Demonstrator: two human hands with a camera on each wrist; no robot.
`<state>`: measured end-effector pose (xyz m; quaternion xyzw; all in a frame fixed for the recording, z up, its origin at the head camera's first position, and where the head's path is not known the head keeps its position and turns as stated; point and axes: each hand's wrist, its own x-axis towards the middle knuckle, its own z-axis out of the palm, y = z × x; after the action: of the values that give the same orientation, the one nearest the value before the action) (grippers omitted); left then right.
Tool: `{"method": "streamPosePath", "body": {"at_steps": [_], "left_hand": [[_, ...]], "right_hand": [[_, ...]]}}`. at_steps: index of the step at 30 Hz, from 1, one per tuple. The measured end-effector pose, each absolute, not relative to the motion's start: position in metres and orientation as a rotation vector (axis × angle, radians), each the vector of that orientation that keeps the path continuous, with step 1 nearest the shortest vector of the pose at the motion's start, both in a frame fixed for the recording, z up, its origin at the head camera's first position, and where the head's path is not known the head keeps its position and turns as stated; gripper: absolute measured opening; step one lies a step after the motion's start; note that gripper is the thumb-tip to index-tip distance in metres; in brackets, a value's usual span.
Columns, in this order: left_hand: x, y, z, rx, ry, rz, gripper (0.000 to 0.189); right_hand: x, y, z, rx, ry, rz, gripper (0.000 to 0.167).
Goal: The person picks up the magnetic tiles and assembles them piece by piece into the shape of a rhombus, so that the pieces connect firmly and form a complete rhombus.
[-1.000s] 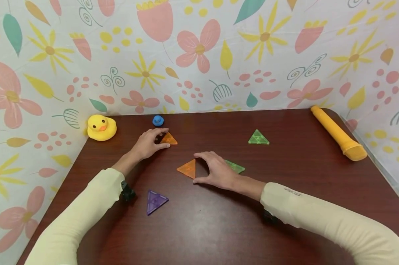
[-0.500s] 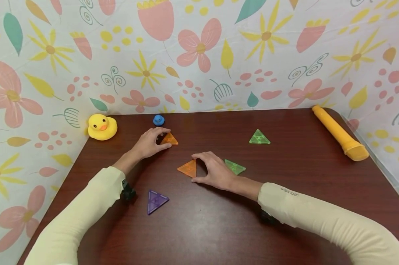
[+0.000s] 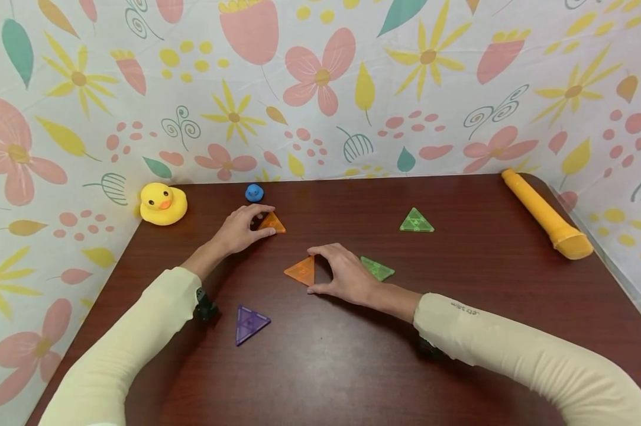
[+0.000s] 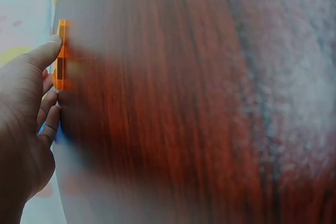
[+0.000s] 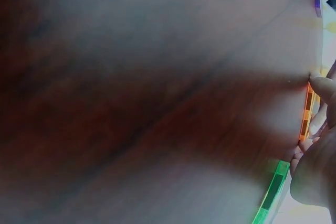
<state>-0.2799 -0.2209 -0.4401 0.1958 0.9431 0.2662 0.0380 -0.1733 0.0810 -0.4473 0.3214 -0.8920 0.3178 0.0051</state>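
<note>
On the dark wooden table, my left hand (image 3: 239,229) pinches a translucent orange triangular magnetic tile (image 3: 272,223) between thumb and index finger. The left wrist view shows this orange tile (image 4: 61,53) edge-on beside the thumb. Nearer the middle, my right hand (image 3: 349,275) has thumb and index finger at two corners of another orange triangular tile (image 3: 301,271), which lies flat. In the right wrist view that orange tile (image 5: 307,109) also appears edge-on. Behind the right hand lies a green triangular tile (image 3: 376,268), partly hidden by it.
A second green triangular tile (image 3: 416,221) lies farther back. A purple triangular tile (image 3: 250,324) is at the front left. Along the back are a yellow rubber duck (image 3: 163,204) and a small blue duck (image 3: 253,193). A yellow microphone-shaped object (image 3: 545,214) lies at the right.
Apart from a very slight shift of the right hand early on, both hands stay where they were. The tiles stay in place.
</note>
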Motion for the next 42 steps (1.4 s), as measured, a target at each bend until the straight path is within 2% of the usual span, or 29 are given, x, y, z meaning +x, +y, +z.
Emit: {"method": "streamPosePath", "body": {"at_steps": [14,27,42], "left_hand": [[-0.275,-0.215,-0.436,0.555,2.775,1.107,0.059],[-0.273,-0.214,-0.434,0.532,2.750,1.114,0.066],[-0.269,-0.216,-0.437,0.509,2.818,1.164,0.064]], "right_hand": [[-0.175,0.081,-0.448,0.997,-2.788,1.017,0.077],[-0.176,0.080,-0.448,0.992,-2.794,1.017,0.077],[-0.175,0.080,-0.447,1.000,-2.784,1.005,0.078]]}}
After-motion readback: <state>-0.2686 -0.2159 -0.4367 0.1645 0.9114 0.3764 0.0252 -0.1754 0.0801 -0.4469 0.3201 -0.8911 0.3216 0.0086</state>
